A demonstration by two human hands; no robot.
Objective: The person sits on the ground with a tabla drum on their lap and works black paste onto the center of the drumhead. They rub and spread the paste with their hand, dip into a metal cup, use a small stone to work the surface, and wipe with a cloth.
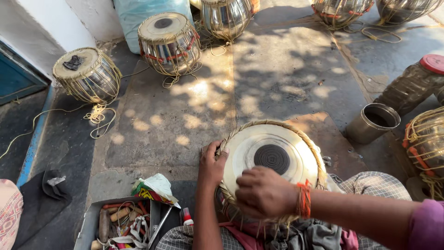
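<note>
Your left hand [212, 165] grips the left rim of the round drum with a pale skin head and black centre circle [272, 159], thumb hooked over the braided rope edge, fingers wrapped down the side out of sight. Your right hand [264, 192] is curled into a loose fist, pressing on the lower part of the drumhead; can't tell if it holds anything. An orange thread band [304, 199] sits on the right wrist. The drum is lower centre of the frame, resting on your lap over checked cloth [377, 183].

Lower left: an open grey metal box of wooden-handled tools and rags [121, 224], a crumpled white and coloured wrapper [155, 187] just above it, a small white bottle with a red cap [187, 216] beside it.

Upper left on the stone floor [277, 69]: a rope-laced metal drum with a dark lump on its head [86, 75]. Upper centre: a second laced drum with red straps [169, 42], and a shiny drum shell [226, 17] right of it. Top right: two more laced shells, partly cut off.

Right side: an empty steel cup [372, 122], a brown plastic jar with a red lid [414, 83] lying tilted, and another red-strapped drum [428, 139] at the right edge.
</note>
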